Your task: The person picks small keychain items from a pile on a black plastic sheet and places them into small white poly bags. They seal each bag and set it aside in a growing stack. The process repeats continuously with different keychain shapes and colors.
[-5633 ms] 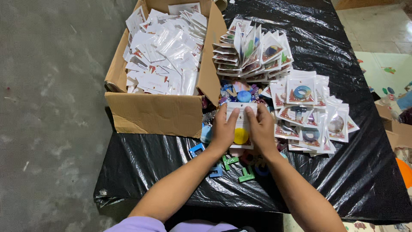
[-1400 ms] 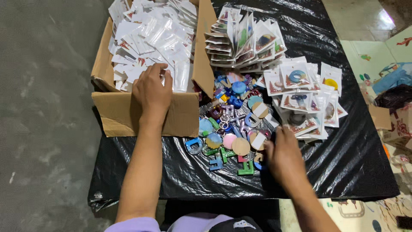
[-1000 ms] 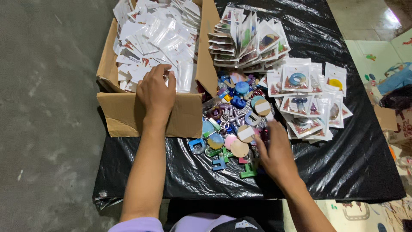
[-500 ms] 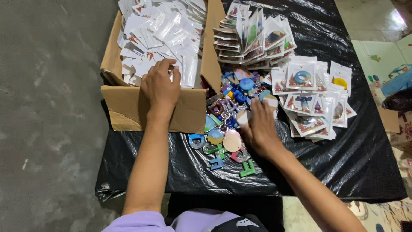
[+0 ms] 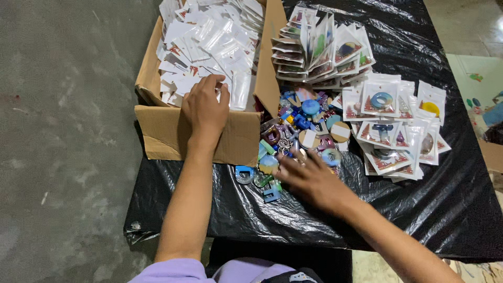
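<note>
My left hand (image 5: 205,109) reaches into the open cardboard box (image 5: 173,133) and rests on the small clear empty packets (image 5: 209,44) that fill it, fingers curled on one packet. My right hand (image 5: 313,181), blurred by motion, lies palm down over the near edge of a heap of small coloured keychain charms (image 5: 301,128) on the black plastic sheet (image 5: 419,209). I cannot see whether it grips a charm. A blue letter-shaped charm (image 5: 244,174) lies just left of it.
A fanned stack of packed charm packets (image 5: 319,50) stands behind the heap. More packed packets (image 5: 398,123) spread out to the right. The table's left edge drops to a grey concrete floor (image 5: 68,141). A cardboard piece (image 5: 492,157) shows at the far right.
Both hands earlier held one packet over the heap. Since then my left hand went into the box, and my right hand has slid leftward across the charms over the last second.
</note>
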